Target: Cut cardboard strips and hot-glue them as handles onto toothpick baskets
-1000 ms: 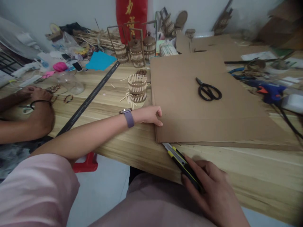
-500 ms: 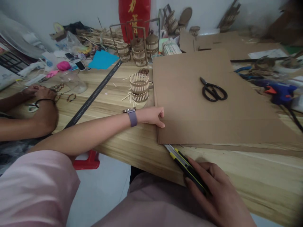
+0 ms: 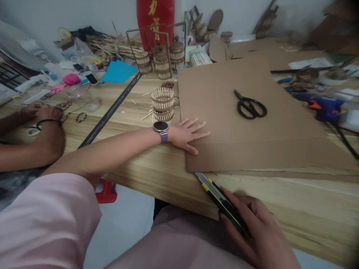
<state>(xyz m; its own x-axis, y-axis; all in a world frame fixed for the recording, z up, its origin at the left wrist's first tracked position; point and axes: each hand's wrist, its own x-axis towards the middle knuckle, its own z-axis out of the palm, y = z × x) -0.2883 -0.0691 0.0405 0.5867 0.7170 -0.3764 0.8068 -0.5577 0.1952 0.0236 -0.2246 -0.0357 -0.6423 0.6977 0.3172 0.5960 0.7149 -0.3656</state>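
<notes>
L hand point(image 3: 187, 135) flat on cardbd point(image 3: 215, 104), nr open bskt point(image 3: 163, 106), contents unclear.

This area is operating as a small handicraft workshop. The wooden surface point(image 3: 134, 160) is supporting cardboard sheets point(image 3: 213, 112), scissors point(image 3: 251, 108), a snap-off utility knife point(image 3: 220, 197) and a glue gun point(image 3: 327, 108). A slatted miniature bucket point(image 3: 162, 106) is standing among loose sticks point(image 3: 147, 116). A co-worker's arms point(image 3: 42, 147) are resting near a beaded bracelet point(image 3: 81, 121).
</notes>
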